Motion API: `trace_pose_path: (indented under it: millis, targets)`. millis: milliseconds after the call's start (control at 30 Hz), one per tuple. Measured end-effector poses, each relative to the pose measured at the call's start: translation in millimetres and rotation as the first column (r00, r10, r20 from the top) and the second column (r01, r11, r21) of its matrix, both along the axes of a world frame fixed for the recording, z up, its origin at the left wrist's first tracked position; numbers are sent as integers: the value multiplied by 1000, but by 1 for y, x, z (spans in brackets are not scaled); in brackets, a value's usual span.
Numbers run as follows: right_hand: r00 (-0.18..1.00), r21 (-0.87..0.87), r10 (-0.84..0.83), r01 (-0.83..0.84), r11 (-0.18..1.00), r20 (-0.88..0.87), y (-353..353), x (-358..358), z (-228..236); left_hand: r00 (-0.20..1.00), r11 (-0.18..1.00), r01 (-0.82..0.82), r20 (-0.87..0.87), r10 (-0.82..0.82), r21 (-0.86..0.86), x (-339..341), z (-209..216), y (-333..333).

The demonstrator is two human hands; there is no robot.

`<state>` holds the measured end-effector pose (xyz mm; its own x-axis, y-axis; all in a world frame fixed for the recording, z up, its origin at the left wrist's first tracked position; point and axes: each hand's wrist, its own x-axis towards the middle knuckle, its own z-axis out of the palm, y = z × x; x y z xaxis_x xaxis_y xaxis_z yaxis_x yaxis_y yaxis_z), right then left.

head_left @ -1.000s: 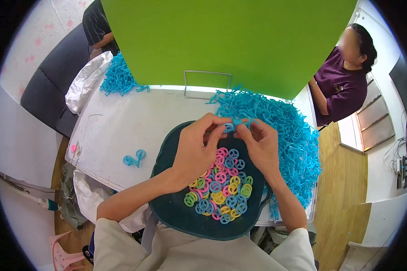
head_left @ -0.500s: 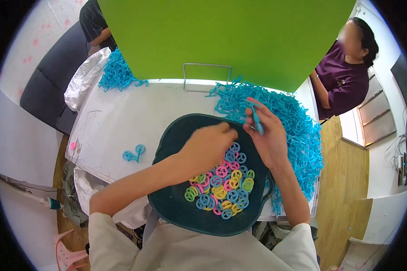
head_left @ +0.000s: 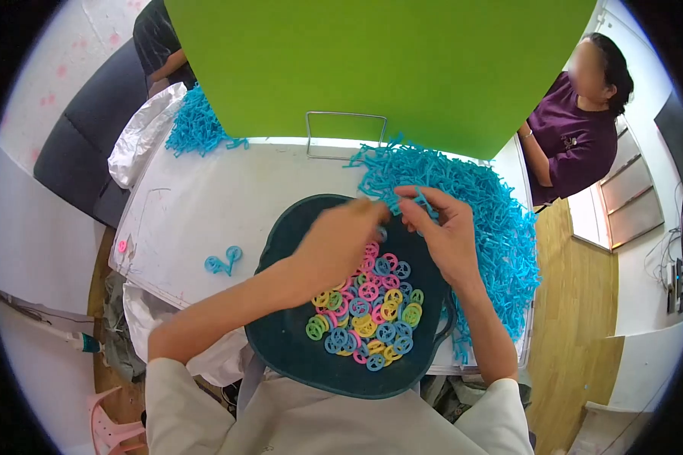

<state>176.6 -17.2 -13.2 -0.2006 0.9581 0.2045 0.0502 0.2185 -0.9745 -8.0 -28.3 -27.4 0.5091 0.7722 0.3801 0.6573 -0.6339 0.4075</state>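
Observation:
A dark teal tray (head_left: pixel 281 345) lies on the white table (head_left: pixel 205 205) right in front of me, holding several small plastic rings in pink, yellow, blue and green (head_left: pixel 368 311). My left hand (head_left: pixel 341 239) is blurred over the tray's far part, its fingers bunched toward a small blue piece. My right hand (head_left: pixel 444 227) is beside it at the tray's far rim, pinching a blue plastic strip (head_left: pixel 421 199). A big heap of blue plastic strips (head_left: pixel 493 205) lies just beyond and to the right of both hands.
A green board (head_left: pixel 379 68) stands at the table's far edge with a wire stand (head_left: pixel 347 136) before it. Two joined blue rings (head_left: pixel 224 260) lie left of the tray. A second blue heap (head_left: pixel 197 125) and a white bag (head_left: pixel 140 148) lie far left. A person in purple (head_left: pixel 573 136) sits far right.
My hands were together at the tray's far rim, then parted with the right lifting a blue strip over the heap. Now both have come back together at the rim.

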Motion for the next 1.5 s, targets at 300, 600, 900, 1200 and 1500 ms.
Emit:
trace_pose_path:
  millis: [300,600,900,1200,1500]
  targets:
    - [991,55,-36,29,998,133,-4,-4,-3,558,755,267,735,385,-599,-6,19,-5]
    - [986,10,6,-8,1000,166,-10,-11,-1,631,810,157,688,358,-565,-2,12,-4]
    - [987,-111,162,-159,981,21,-4,-5,-8,830,975,-138,518,209,-173,8,10,-12]
    - [994,37,-30,26,999,109,-16,-15,3,642,908,2,697,320,-419,-1,21,-9]
    - [910,256,-93,-15,967,404,-14,-9,2,590,843,164,736,333,-513,-6,19,-10]
